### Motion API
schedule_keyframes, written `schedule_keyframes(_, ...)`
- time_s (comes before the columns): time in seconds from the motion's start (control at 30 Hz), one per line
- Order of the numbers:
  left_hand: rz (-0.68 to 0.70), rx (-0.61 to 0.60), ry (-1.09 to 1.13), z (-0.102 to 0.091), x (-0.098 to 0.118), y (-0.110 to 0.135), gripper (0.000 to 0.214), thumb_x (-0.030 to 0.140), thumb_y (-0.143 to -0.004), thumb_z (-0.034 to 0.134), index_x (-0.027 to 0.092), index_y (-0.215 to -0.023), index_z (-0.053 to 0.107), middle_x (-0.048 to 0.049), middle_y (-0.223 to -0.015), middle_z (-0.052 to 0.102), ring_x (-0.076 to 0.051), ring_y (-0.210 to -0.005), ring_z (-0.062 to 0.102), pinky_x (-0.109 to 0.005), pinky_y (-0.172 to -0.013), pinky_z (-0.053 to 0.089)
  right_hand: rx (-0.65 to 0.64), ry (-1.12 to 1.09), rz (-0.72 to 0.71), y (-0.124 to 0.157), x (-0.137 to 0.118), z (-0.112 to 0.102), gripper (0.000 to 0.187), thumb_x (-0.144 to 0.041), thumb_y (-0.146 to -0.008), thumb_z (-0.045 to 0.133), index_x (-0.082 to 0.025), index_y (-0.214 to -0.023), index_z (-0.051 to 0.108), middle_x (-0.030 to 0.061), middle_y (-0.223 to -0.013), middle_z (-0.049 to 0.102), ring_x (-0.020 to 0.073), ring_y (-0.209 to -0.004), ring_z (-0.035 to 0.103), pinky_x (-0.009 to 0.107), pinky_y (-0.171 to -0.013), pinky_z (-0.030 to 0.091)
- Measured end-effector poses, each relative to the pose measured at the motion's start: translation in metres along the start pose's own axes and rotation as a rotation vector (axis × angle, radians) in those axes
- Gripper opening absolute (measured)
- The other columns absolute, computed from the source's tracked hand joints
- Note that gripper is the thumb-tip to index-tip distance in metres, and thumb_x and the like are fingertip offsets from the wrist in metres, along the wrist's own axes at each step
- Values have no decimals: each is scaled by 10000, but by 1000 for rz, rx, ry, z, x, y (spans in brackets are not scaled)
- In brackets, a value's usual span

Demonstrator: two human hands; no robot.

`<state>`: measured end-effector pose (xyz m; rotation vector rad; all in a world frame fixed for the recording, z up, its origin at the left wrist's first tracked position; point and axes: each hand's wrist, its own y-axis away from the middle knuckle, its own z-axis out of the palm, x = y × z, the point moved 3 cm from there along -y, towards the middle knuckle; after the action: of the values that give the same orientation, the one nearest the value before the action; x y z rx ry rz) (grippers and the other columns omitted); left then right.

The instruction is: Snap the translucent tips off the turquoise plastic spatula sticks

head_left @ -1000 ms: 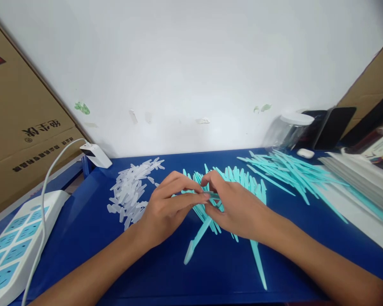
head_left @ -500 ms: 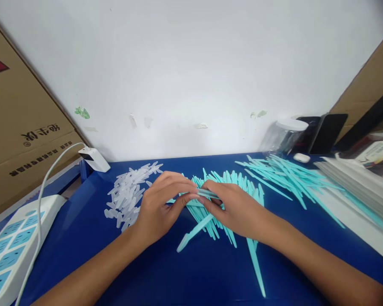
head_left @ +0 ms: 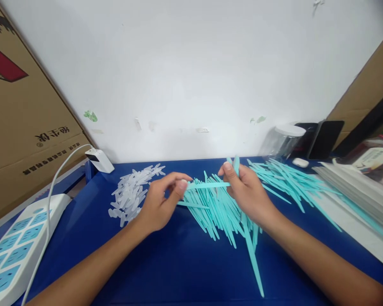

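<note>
A thin turquoise eyebrow razor (head_left: 209, 185) stretches level between my two hands. My left hand (head_left: 164, 197) pinches its left end between thumb and fingers, hiding the tip. My right hand (head_left: 245, 187) is closed around its other end, and more turquoise razor ends (head_left: 236, 163) stick up past the thumb. Below and between the hands lies a heap of turquoise razors (head_left: 217, 212), with one long piece (head_left: 253, 263) pointing toward me. Left of my left hand is a pile of small translucent plastic caps (head_left: 129, 195).
More turquoise razors (head_left: 290, 178) lie at the right, beside a stack of papers (head_left: 347, 187). A lidded clear jar (head_left: 285, 142) and a white earbud case (head_left: 300, 162) are behind them. A power strip (head_left: 19, 246), white plug-in adapter (head_left: 100, 160) and cardboard box (head_left: 35, 106) line the left.
My hands have moved apart from their close grip, showing the razor between them. The slanted razor in front of the heap is gone from its spot. The view has shifted slightly.
</note>
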<state>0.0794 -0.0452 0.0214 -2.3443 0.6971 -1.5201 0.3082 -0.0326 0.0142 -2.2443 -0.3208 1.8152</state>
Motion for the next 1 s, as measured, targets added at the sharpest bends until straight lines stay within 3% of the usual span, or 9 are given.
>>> schedule_keyframes(0.1,-42,-85,-33,9,0,5,316,445,-1048,576,179,-967,728,8,-712,615,-120,-615,532,-253,-594,432,-6,-15,-5,1,1,3,498,-662,-1041,462,-207,-916,622,-58,-635,369,112,-510,331,270,-510,285)
schedule_keyframes(0.2,-110,-50,73,10,-2,5,309,458,-1031,604,172,-994,714,25,-652,572,-112,-574,512,-233,-541,420,-57,91,-63,2,-3,4,503,-638,-1060,436,-202,-909,637,-41,-649,414,134,-572,403,277,-564,337)
schedule_keyframes(0.33,-177,23,218,5,-6,-1,315,458,-998,664,158,-1086,693,10,-670,630,-123,-592,569,-237,-559,474,-264,214,-121,6,-10,9,474,-594,-1083,419,-201,-882,595,-17,-737,499,150,-669,466,290,-642,383)
schedule_keyframes(0.57,-247,33,349,4,-10,-7,321,459,-976,700,147,-1048,677,-28,-721,723,-121,-587,599,-240,-570,504,-626,-48,54,18,-9,21,451,-626,-1066,439,-204,-986,577,-60,-663,401,125,-583,382,263,-561,365)
schedule_keyframes(0.7,-193,-15,299,4,-6,-3,361,475,-1033,605,139,-1020,738,-58,-749,749,-147,-637,649,-266,-623,545,-670,-27,115,22,-13,22,464,-645,-1062,427,-211,-1043,592,-74,-663,328,109,-543,286,248,-509,287)
schedule_keyframes(0.87,-101,-59,204,9,3,7,311,419,-1052,588,188,-1108,788,-25,-726,746,-150,-636,668,-263,-625,556,-717,-3,4,25,-24,23,466,-606,-1082,418,-201,-930,589,-50,-736,403,106,-604,328,251,-573,309)
schedule_keyframes(1.0,31,1,-14,5,8,8,280,383,-1051,594,262,-1212,790,-52,-996,799,-199,-877,731,-322,-797,590,-736,43,34,25,-19,24,429,-573,-1079,465,-201,-900,584,-56,-715,395,107,-606,370,247,-600,340)
